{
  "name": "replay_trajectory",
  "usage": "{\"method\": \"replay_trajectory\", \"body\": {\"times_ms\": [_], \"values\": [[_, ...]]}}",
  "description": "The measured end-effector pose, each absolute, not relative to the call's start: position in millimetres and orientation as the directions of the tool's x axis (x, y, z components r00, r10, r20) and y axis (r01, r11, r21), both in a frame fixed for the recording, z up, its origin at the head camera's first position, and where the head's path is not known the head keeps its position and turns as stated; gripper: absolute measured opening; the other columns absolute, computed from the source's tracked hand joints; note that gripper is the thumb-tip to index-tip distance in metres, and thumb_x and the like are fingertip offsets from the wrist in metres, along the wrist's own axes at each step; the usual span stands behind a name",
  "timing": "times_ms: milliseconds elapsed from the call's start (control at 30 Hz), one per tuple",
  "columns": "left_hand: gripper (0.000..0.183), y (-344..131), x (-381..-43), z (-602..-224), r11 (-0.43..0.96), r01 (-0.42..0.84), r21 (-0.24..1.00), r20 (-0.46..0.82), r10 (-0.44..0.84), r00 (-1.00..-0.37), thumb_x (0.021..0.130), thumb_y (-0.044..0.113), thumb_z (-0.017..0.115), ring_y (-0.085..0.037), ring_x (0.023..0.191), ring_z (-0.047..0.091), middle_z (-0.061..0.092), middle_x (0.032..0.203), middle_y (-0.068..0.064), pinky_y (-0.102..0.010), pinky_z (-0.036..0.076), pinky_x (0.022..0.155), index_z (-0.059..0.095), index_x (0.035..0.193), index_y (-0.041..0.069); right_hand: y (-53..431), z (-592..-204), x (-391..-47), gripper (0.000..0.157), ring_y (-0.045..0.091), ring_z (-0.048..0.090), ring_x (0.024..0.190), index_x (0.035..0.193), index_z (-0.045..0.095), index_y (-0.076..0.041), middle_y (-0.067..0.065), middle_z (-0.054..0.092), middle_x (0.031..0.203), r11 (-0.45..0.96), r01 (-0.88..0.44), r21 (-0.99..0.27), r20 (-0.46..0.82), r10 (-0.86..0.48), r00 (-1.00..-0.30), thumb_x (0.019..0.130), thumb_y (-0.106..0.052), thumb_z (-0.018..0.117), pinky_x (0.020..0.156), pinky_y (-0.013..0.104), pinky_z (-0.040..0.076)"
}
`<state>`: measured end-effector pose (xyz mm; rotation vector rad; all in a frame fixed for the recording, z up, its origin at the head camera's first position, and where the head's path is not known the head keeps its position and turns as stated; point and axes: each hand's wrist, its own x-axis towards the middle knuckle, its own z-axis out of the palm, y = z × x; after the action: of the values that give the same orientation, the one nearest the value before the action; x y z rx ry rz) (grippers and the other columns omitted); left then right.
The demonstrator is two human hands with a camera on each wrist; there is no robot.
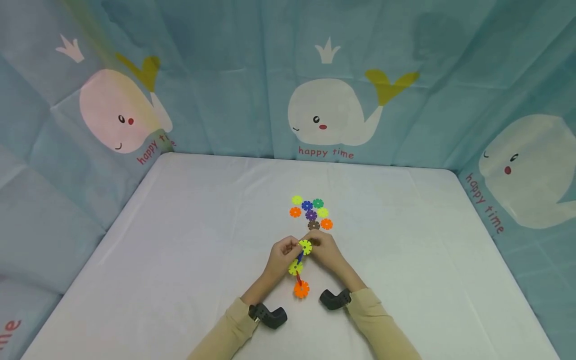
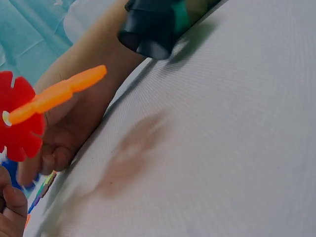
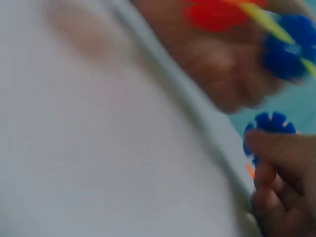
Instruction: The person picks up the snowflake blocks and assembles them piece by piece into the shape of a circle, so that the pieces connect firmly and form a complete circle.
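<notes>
A chain of snowflake-shaped plastic discs hangs between the two hands. It runs from an orange disc [image 1: 301,289] at its near end, through a red disc [image 2: 22,116] and a yellow disc [image 1: 295,268], to a blue disc [image 3: 284,59] and a yellow top disc [image 1: 305,247]. My left hand [image 1: 282,255] pinches the chain near its upper end. Thumb and fingers of my right hand [image 3: 289,182] pinch a separate blue disc [image 3: 270,122], close beside the chain's upper end. In the head view that disc is hidden by the hands.
Beyond the hands, several loose discs lie on the white tabletop [image 1: 180,225], among them a purple disc [image 1: 311,215], a green disc [image 1: 318,203] and a brown disc [image 1: 313,225]. A blue whale-print curtain [image 1: 234,100] encloses the table's back and sides.
</notes>
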<state>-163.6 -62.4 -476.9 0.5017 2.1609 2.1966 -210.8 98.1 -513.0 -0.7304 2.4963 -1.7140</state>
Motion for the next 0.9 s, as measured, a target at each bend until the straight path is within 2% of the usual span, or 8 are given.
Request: {"method": "replay_trajectory", "body": {"times_ms": [133, 233, 333, 467, 700, 900], "values": [[0.012, -61.7, -164.0, -475.1, -0.029, 0.193, 0.981, 0.195, 0.221, -0.956, 0.087, -0.003, 0.048, -0.008, 0.053, 0.041, 0.047, 0.062, -0.003, -0.018, 0.035, 0.049, 0.050, 0.076, -0.007, 108.7, -509.3, -211.0, 0.016, 0.014, 0.051, 0.059, 0.097, 0.059, 0.003, 0.006, 0.057, 0.075, 0.037, -0.075, -0.997, 0.062, -0.272, -0.960, 0.082, 0.001, 0.061, 0.053, 0.023, 0.044], [0.016, -61.0, -163.6, -473.8, -0.024, 0.192, 0.981, 0.192, 0.211, -0.958, 0.089, -0.002, 0.044, -0.008, 0.054, 0.039, 0.044, 0.061, -0.004, -0.019, 0.033, 0.050, 0.049, 0.074, -0.004, 113.5, -505.6, -209.5, 0.015, 0.014, 0.053, 0.062, 0.096, 0.056, 0.000, 0.007, 0.055, 0.075, -0.111, 0.010, -0.994, 0.019, -0.254, -0.967, 0.082, -0.001, 0.062, 0.057, 0.023, 0.046], [0.019, -60.7, -162.7, -472.1, -0.023, 0.192, 0.981, 0.193, 0.207, -0.959, 0.091, -0.001, 0.042, -0.010, 0.056, 0.039, 0.042, 0.062, -0.004, -0.021, 0.033, 0.052, 0.047, 0.073, -0.003, 115.6, -503.4, -208.0, 0.009, 0.014, 0.055, 0.065, 0.089, 0.057, -0.004, 0.007, 0.057, 0.077, -0.223, 0.002, -0.975, 0.063, -0.286, -0.956, 0.084, 0.002, 0.058, 0.061, 0.024, 0.047], [0.019, -60.8, -162.3, -470.2, -0.021, 0.185, 0.983, 0.185, 0.194, -0.963, 0.092, -0.001, 0.041, -0.010, 0.058, 0.039, 0.041, 0.063, -0.003, -0.021, 0.032, 0.054, 0.046, 0.073, -0.002, 115.9, -502.6, -208.1, 0.019, 0.013, 0.057, 0.067, 0.085, 0.060, -0.009, 0.005, 0.060, 0.077, -0.302, -0.036, -0.953, 0.151, -0.368, -0.918, 0.084, 0.008, 0.052, 0.064, 0.025, 0.048], [0.021, -62.0, -163.0, -470.0, -0.019, 0.174, 0.985, 0.174, 0.182, -0.968, 0.091, -0.002, 0.040, -0.009, 0.056, 0.038, 0.040, 0.063, -0.003, -0.020, 0.031, 0.052, 0.045, 0.071, -0.003, 114.9, -497.7, -207.5, 0.030, 0.013, 0.057, 0.069, 0.085, 0.061, -0.003, 0.006, 0.060, 0.082, -0.330, -0.082, -0.940, 0.233, -0.448, -0.863, 0.082, 0.021, 0.042, 0.064, 0.025, 0.048], [0.022, -63.1, -164.0, -470.7, -0.030, 0.171, 0.985, 0.174, 0.191, -0.966, 0.091, -0.002, 0.040, -0.009, 0.056, 0.038, 0.040, 0.062, -0.003, -0.020, 0.031, 0.051, 0.044, 0.070, -0.004, 116.6, -494.1, -206.0, 0.030, 0.016, 0.056, 0.071, 0.084, 0.062, 0.000, 0.008, 0.059, 0.085, -0.314, -0.098, -0.944, 0.243, -0.466, -0.851, 0.081, 0.023, 0.043, 0.064, 0.026, 0.048]]}}
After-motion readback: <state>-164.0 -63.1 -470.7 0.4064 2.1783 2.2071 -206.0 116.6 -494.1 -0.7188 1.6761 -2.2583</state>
